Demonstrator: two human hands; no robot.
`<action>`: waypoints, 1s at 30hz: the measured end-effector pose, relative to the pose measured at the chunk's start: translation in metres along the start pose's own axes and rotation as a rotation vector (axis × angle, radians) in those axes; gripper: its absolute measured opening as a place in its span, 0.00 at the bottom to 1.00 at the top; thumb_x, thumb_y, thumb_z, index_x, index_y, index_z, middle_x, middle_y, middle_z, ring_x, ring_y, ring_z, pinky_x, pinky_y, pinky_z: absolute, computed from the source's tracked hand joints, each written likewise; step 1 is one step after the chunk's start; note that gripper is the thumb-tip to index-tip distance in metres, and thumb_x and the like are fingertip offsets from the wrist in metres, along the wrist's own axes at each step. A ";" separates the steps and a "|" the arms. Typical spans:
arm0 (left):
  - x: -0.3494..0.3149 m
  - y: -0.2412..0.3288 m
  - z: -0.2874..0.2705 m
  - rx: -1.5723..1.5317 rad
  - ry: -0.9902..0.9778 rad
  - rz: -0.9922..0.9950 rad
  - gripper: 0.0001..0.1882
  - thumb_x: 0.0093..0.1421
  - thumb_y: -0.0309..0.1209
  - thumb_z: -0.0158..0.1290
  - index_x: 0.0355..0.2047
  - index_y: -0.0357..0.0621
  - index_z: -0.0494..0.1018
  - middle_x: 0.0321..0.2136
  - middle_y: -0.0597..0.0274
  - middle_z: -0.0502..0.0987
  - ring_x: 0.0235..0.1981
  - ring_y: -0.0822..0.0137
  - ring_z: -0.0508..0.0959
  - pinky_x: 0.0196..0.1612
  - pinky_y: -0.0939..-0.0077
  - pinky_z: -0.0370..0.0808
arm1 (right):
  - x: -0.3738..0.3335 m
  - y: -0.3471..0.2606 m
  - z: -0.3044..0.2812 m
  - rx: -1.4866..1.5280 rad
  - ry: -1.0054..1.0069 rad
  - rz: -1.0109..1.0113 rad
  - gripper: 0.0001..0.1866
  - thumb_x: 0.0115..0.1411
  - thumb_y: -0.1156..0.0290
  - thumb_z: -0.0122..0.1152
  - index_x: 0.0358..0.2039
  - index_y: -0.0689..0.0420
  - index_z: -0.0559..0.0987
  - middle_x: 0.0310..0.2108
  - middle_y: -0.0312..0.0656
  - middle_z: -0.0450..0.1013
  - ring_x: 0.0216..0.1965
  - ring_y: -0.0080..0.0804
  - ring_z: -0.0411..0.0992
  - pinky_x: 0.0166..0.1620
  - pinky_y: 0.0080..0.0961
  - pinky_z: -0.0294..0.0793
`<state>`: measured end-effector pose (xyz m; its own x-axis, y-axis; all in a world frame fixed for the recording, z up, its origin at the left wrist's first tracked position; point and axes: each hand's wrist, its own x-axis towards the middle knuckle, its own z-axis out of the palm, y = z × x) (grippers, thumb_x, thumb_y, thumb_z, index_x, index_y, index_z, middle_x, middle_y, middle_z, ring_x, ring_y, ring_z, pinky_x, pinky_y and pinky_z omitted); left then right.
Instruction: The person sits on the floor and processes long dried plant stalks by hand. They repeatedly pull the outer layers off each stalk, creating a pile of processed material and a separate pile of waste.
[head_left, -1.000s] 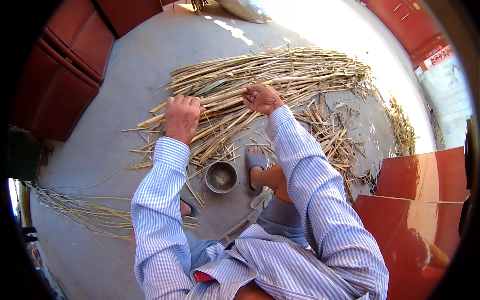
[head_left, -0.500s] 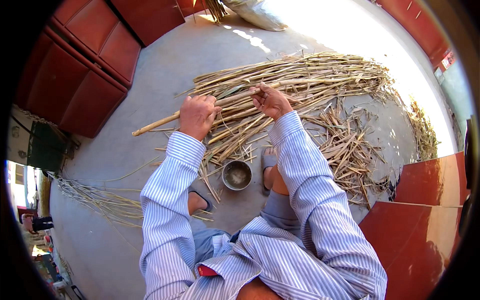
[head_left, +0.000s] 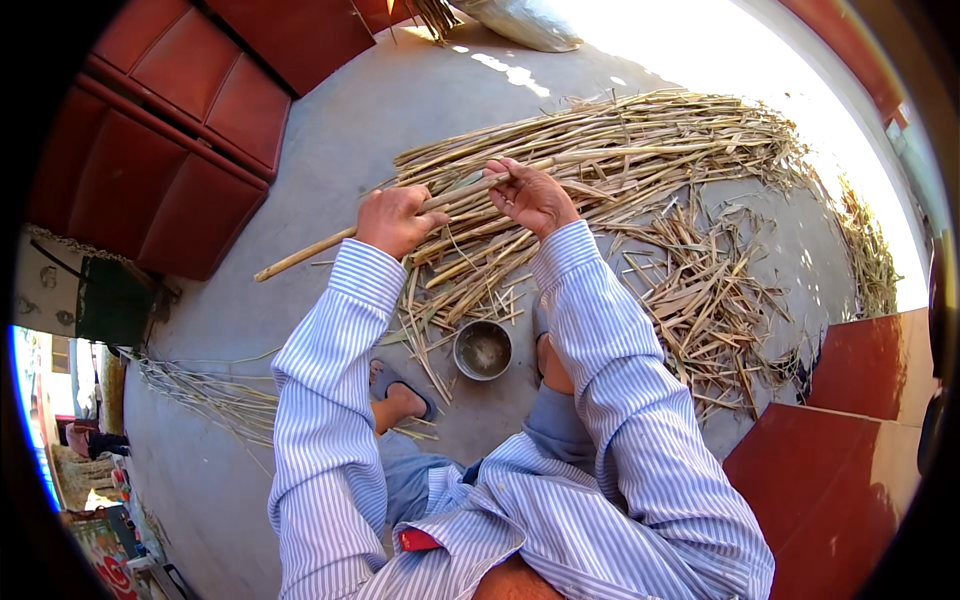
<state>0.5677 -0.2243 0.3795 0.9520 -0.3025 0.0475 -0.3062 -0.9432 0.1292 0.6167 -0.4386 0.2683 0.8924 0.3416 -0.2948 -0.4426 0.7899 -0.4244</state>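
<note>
A long tan reed stalk (head_left: 303,257) is held slantwise over the floor, its thick bare end pointing to the lower left. My left hand (head_left: 393,220) is closed around it, thumb along the stalk. Further up the same stalk, my right hand (head_left: 538,202) is closed with thumb and fingertips pinching it, beside a greenish leaf strip. Behind and beneath both hands lies a broad pile of dry reed stalks (head_left: 640,140). The stalk's far part merges visually with that pile.
Between my feet stands a round metal bowl (head_left: 482,350). Stripped dry leaves (head_left: 715,290) are heaped at the right, and thin strips (head_left: 215,395) lie at the left. Red padded seats (head_left: 170,170) stand upper left, a red board (head_left: 810,480) lower right, and a pale sack (head_left: 525,22) at the back.
Both hands and the stalk have shifted slightly left over the pile. My right fingers sit a little closer to my left hand. The whole view has turned slightly.
</note>
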 end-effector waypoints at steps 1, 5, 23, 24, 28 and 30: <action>0.003 0.006 0.003 -0.072 0.037 -0.049 0.14 0.50 0.44 0.61 0.28 0.47 0.79 0.27 0.57 0.80 0.31 0.57 0.80 0.34 0.61 0.74 | -0.002 0.001 0.000 -0.003 -0.023 0.008 0.09 0.69 0.67 0.48 0.45 0.54 0.73 0.39 0.37 0.78 0.40 0.27 0.76 0.43 0.29 0.77; 0.012 0.008 0.021 -0.354 0.095 -0.201 0.12 0.50 0.40 0.64 0.29 0.46 0.80 0.25 0.58 0.81 0.29 0.62 0.80 0.34 0.67 0.75 | -0.005 -0.003 0.001 -0.019 0.058 -0.016 0.08 0.68 0.67 0.50 0.42 0.55 0.75 0.37 0.37 0.78 0.39 0.27 0.76 0.42 0.28 0.76; 0.042 0.039 0.058 -0.499 0.276 -0.188 0.11 0.50 0.40 0.61 0.29 0.47 0.80 0.24 0.55 0.80 0.26 0.59 0.80 0.30 0.65 0.75 | 0.022 -0.002 -0.032 -0.014 0.054 0.053 0.09 0.61 0.68 0.60 0.41 0.55 0.77 0.40 0.36 0.77 0.42 0.27 0.74 0.42 0.25 0.72; 0.047 0.031 0.056 -0.799 0.353 -0.254 0.13 0.49 0.38 0.64 0.28 0.40 0.80 0.22 0.57 0.80 0.24 0.66 0.80 0.30 0.71 0.75 | 0.020 0.001 -0.025 -0.003 0.173 0.090 0.09 0.61 0.69 0.59 0.42 0.55 0.77 0.41 0.35 0.77 0.43 0.26 0.73 0.44 0.25 0.72; 0.066 0.069 0.004 -0.937 0.303 -0.023 0.13 0.54 0.36 0.61 0.29 0.36 0.78 0.23 0.55 0.80 0.25 0.65 0.80 0.32 0.70 0.75 | 0.034 -0.005 -0.035 -0.071 0.073 0.076 0.15 0.66 0.65 0.53 0.51 0.55 0.72 0.48 0.39 0.74 0.45 0.29 0.73 0.50 0.32 0.74; 0.069 0.083 0.003 -0.684 0.231 0.173 0.23 0.56 0.48 0.57 0.29 0.35 0.75 0.25 0.54 0.79 0.29 0.58 0.79 0.37 0.64 0.74 | 0.021 0.019 -0.017 -0.007 -0.150 0.050 0.18 0.66 0.62 0.53 0.53 0.56 0.69 0.53 0.42 0.70 0.49 0.32 0.72 0.50 0.33 0.75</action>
<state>0.6082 -0.3234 0.3904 0.8875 -0.3310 0.3204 -0.4584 -0.5652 0.6858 0.6259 -0.4244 0.2396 0.8721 0.4532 -0.1845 -0.4869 0.7666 -0.4187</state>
